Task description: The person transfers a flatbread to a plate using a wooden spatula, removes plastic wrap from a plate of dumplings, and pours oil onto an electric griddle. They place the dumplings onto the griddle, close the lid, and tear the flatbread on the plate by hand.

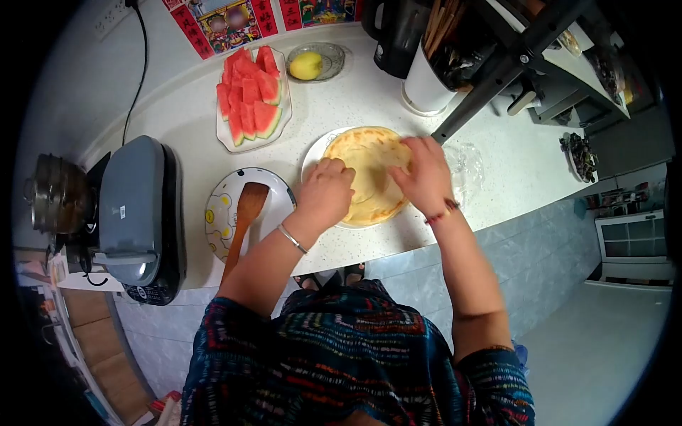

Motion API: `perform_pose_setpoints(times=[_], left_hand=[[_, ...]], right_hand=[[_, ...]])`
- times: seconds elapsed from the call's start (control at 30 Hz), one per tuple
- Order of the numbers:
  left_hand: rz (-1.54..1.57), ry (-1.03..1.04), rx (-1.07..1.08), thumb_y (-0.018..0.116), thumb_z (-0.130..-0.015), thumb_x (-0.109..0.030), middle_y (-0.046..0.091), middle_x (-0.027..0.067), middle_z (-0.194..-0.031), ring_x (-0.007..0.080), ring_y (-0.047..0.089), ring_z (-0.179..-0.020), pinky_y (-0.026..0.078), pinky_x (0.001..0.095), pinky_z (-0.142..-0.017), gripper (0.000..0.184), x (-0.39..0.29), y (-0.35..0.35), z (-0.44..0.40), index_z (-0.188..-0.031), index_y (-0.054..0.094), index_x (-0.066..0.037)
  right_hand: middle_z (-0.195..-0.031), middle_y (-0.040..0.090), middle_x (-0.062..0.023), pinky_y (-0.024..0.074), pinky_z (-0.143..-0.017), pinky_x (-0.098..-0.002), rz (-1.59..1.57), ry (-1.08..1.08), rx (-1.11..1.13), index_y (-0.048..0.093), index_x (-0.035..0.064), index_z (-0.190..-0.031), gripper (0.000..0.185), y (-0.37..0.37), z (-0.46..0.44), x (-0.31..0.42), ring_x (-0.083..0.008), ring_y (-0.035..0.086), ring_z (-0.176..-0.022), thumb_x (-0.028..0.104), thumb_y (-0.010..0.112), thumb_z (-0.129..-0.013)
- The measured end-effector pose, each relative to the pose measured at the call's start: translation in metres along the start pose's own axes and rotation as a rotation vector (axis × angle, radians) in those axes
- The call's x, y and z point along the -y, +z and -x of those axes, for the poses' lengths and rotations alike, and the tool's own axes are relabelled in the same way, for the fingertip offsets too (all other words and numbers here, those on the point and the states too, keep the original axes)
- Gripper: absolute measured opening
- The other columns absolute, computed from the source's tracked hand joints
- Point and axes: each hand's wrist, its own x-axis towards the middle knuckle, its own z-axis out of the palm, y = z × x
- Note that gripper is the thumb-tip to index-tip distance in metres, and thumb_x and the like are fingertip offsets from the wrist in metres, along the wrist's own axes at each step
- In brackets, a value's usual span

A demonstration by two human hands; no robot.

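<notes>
A round, golden flatbread (373,170) lies on a white plate (310,157) near the counter's front edge. My left hand (327,190) is at the bread's left side, its fingers curled closed on the edge. On the opposite side, my right hand (426,176) reaches over the right edge with thumb and fingers apart, the fingertips touching the bread. Just left of my left hand, a wooden spatula (250,206) rests across a patterned plate (220,190).
Watermelon slices (250,92) fill a white dish (231,142) at the back. A yellow fruit (306,65) sits on a glass plate (332,60). A grey electric griddle (131,206) stands left; a utensil holder (428,82), black kettle (394,42) and clear plastic bag (467,172) are right.
</notes>
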Motion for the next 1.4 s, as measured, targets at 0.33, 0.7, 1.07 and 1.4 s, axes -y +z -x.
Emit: perform_pose_setpoints(times=[0.33,0.7,1.07,1.4], left_hand=[[-0.013,0.06,0.059,0.054,-0.07,-0.011,0.05,0.009,-0.088,0.0255,0.047,-0.091,0.04,0.0347,-0.079,0.019,-0.022,0.019,0.018,-0.087,0.055,-0.003],[0.018,0.055,0.034,0.046,-0.07,-0.008,0.049,0.0135,-0.099,0.0265,0.046,-0.097,0.039,0.0341,-0.083,0.029,-0.019,0.026,0.019,-0.095,0.054,0.004],[0.078,0.025,0.021,0.052,-0.07,-0.011,0.05,0.0111,-0.103,0.0267,0.044,-0.099,0.034,0.0355,-0.087,0.024,-0.016,0.015,0.021,-0.092,0.057,-0.001],[0.013,-0.098,-0.176,0.061,-0.066,-0.012,0.051,0.01,-0.083,0.0262,0.05,-0.084,0.04,0.0371,-0.074,0.023,0.011,-0.008,-0.001,-0.088,0.057,-0.005]], right_hand=[[-0.098,0.055,-0.0114,0.0424,-0.082,-0.0328,0.456,-0.157,0.549,0.057,0.01,-0.099,0.042,0.055,-0.092,0.021,-0.0262,0.05,-0.097,0.02,0.063,-0.06],[-0.09,0.06,-0.0123,0.0469,-0.071,-0.0349,0.361,-0.191,0.804,0.056,0.0075,-0.094,0.035,0.039,-0.09,0.04,-0.0283,0.058,-0.085,0.013,0.058,-0.06],[-0.098,0.054,-0.0069,0.0379,-0.079,-0.0366,0.525,-0.343,0.126,0.058,0.0121,-0.092,0.03,0.012,-0.073,0.031,-0.0247,0.049,-0.094,0.011,0.061,-0.062],[-0.077,0.051,-0.0063,0.0407,-0.068,-0.0333,0.268,-0.21,-0.197,0.059,0.0101,-0.074,0.017,-0.022,-0.028,0.018,-0.0256,0.05,-0.076,0.009,0.067,-0.058]])
